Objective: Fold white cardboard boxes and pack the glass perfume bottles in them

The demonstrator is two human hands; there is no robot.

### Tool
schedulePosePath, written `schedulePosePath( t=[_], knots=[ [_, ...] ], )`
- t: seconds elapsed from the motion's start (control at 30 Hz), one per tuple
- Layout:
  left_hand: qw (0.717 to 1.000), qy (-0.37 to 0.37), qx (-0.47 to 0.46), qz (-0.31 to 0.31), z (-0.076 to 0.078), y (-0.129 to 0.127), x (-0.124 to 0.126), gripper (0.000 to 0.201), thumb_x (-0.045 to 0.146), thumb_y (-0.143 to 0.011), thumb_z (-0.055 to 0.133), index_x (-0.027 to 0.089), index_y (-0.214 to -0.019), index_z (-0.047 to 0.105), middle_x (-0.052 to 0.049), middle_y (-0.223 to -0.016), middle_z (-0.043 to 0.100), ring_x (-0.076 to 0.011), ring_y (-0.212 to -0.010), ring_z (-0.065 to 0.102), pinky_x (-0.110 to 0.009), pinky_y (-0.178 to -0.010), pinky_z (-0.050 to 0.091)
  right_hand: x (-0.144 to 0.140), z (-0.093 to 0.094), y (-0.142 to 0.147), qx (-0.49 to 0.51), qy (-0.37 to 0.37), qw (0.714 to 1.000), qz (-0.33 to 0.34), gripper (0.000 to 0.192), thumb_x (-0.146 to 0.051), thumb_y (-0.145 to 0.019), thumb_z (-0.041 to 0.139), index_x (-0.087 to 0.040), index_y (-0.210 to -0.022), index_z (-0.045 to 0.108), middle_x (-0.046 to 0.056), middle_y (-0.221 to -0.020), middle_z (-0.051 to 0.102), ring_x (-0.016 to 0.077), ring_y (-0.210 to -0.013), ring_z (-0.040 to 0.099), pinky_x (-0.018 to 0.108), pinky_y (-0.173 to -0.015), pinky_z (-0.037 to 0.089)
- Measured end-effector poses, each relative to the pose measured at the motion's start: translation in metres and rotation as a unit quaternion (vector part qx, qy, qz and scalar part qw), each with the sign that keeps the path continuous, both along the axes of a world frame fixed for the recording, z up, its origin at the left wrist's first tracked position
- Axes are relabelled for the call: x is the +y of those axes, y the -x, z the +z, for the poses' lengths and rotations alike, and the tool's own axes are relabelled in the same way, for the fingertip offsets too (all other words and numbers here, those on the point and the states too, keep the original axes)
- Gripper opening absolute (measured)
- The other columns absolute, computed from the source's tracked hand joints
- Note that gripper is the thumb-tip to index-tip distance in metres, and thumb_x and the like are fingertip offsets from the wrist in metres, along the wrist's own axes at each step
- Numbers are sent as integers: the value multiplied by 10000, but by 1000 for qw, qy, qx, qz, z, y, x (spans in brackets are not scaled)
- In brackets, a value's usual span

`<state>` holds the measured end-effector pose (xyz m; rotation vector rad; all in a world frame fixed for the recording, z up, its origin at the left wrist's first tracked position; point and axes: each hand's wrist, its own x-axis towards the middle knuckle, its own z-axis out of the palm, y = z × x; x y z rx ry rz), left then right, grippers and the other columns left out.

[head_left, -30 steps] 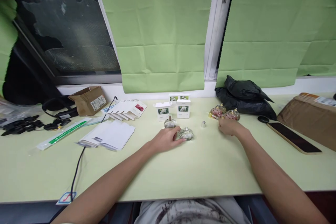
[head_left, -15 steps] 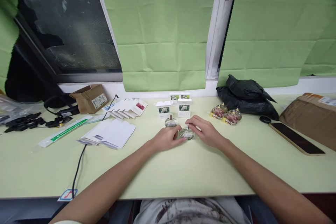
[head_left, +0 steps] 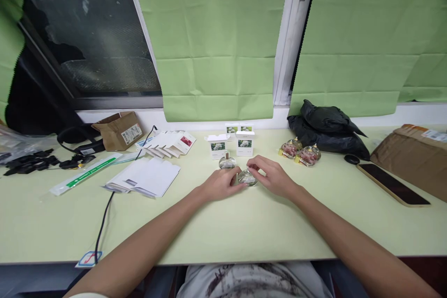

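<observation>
Small clear glass bottle (head_left: 247,177) sat on the pale green table (head_left: 223,228), centre, just in front of the white boxes (head_left: 243,143). Both hands were on it. Left hand (head_left: 220,185) touched its left side, fingers curled loosely against the glass. Right hand (head_left: 274,177) came in from the right, fingertips pinched over the bottle top; couldn't tell if a cap was between them.

Handling guess: glass, so stiff, smooth, probably slippery and breakable; light for its size. Best held around the round belly with one hand, neck worked with the other.

The bottle looked squat and rounded, standing upright with its neck pointing up. Long axis ran roughly left to right across the table, but it was partly hidden by fingers, so not sure.

A second clear bottle (head_left: 227,162) stood just behind it, apart from the hands. Two pinkish bottles (head_left: 302,152) lay to the right near a black bag (head_left: 326,125). Further right: a phone (head_left: 393,178) and a brown parcel (head_left: 412,158). Left: white envelopes (head_left: 145,177), flat cartons (head_left: 167,143), a black cable (head_left: 104,219).
</observation>
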<state>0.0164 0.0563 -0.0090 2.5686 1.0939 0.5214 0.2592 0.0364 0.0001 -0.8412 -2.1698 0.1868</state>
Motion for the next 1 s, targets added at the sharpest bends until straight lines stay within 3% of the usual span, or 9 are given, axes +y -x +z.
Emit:
schedulePosePath(
  t=[0.77, 1.0],
  knots=[
    [1000, 0, -4, -4, 2, 0, -1, 313, 562, -983, 558, 252, -1015, 538, 29, -712, 598, -183, -616, 560, -289, -578, 358, 1, 1, -2, -10, -7, 1000, 9, 154, -259, -1078, 478, -255, -1104, 629, 62, -1016, 671, 197, -888, 637, 317, -792, 508],
    [1000, -2, -2, -2, 0, 0, 1, 321, 571, -979, 559, 253, -979, 525, 27, -718, 605, -186, -620, 568, -293, -581, 361, 3, -1, -1, -8, -2, 1000, 26, 172, -235, -1086, 458, -267, -1139, 618, 80, -1130, 677, 210, -1003, 655, 337, -865, 524]
  ],
)
